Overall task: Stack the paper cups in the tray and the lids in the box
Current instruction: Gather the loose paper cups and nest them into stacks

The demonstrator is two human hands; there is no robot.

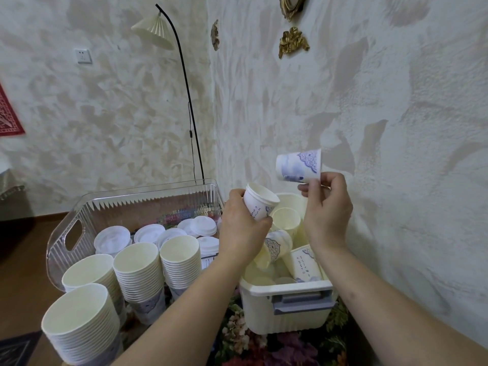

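Flowery cloth covers the desk. At seven o'clock, tall cup stacks save room. At the middle, the left hand wraps nested cups; at two o'clock the right hand pinches one cup, ready to slide in. Lids lie beyond in the clear tray.

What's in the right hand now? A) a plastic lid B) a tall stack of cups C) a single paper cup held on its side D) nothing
C: the right hand pinches one blue-patterned paper cup by its rim, lying sideways above the white box.
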